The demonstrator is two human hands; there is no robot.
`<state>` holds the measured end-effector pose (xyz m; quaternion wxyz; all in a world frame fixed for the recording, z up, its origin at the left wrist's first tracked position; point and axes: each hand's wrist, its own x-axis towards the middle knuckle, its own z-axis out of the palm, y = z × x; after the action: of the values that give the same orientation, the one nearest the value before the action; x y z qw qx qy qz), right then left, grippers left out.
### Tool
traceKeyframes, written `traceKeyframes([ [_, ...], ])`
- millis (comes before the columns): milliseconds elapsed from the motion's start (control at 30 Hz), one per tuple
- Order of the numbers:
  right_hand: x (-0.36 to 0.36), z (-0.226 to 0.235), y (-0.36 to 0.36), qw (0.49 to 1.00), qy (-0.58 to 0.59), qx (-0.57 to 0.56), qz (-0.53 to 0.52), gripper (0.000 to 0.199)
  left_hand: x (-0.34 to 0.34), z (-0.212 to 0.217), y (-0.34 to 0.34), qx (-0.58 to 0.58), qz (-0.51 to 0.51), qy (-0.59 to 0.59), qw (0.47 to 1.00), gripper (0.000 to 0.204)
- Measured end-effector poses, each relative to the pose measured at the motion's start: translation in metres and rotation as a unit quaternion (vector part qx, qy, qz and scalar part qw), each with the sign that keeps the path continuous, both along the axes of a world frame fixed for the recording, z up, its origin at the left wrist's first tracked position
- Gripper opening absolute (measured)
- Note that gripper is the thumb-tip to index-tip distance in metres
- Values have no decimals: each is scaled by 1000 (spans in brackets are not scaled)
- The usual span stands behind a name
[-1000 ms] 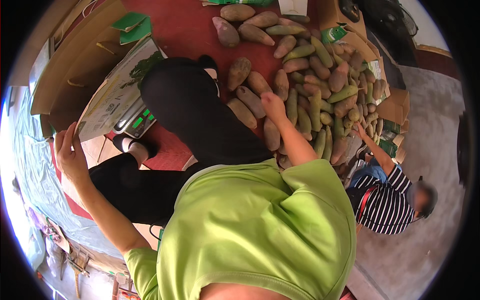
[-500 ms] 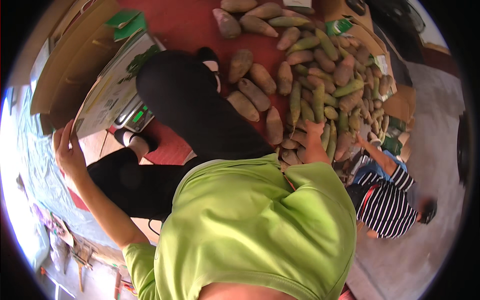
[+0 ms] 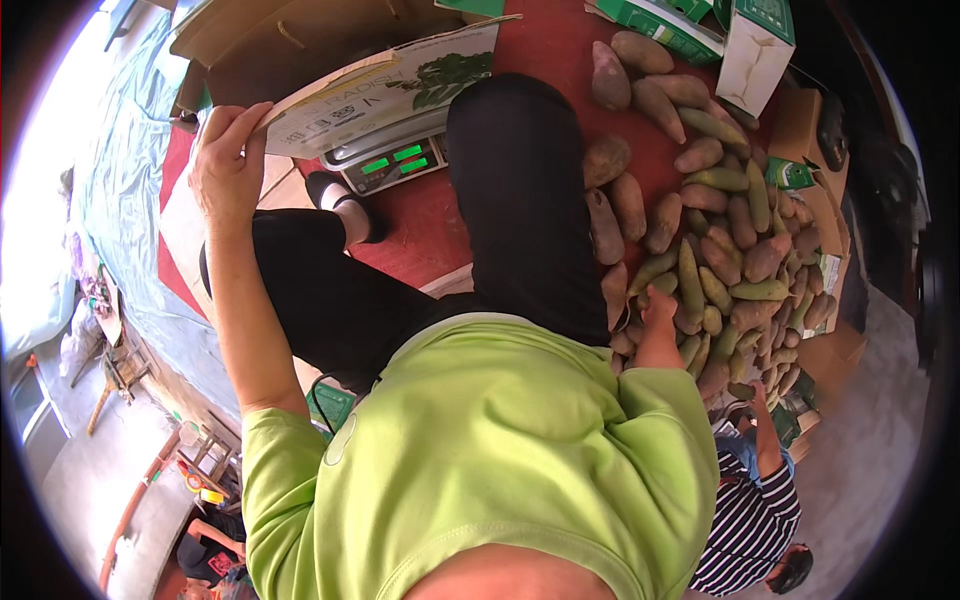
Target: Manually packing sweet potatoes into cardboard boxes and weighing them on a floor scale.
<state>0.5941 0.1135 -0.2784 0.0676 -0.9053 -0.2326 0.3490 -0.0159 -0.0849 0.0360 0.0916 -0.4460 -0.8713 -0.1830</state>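
Observation:
My left hand (image 3: 228,165) grips the upper edge of a printed cardboard box (image 3: 345,100) at the left, thumb on one side and fingers on the other. Inside, the box shows bare brown cardboard. Under its near side is a digital scale (image 3: 385,165) with lit green displays. At the right my right hand (image 3: 657,308) reaches into a heap of long green and reddish radishes (image 3: 762,255). Its fingers are closed at one end of a green radish (image 3: 655,268) and are partly hidden.
Several reddish radishes (image 3: 627,205) lie on the red mat (image 3: 540,50) beside my knee. A green-and-white carton (image 3: 755,55) stands at the far right. Beyond the heap, a person in a striped shirt (image 3: 745,515) reaches into it. A clear plastic sheet (image 3: 130,190) spreads at the left.
The view has swung, so the box, scale and heap sit further right, and the scale shows more fully. My left hand keeps its hold on the box; my right hand is still at the heap.

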Motion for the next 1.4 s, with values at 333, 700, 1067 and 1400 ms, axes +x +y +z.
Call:
traceKeyframes([
  [333,29,1,13,968,128,0,-218,40,-4,0,3,10,0,2,1000,17],
  [700,-79,104,7,862,478,169,-33,37,-3,4,3,-10,-4,17,1000,18],
  [1067,-344,315,98,607,571,240,498,52,-3,5,-2,-11,-1,16,1000,15],
  [1400,-457,282,87,541,594,298,515,38,-6,3,2,-2,-10,21,1000,15],
])
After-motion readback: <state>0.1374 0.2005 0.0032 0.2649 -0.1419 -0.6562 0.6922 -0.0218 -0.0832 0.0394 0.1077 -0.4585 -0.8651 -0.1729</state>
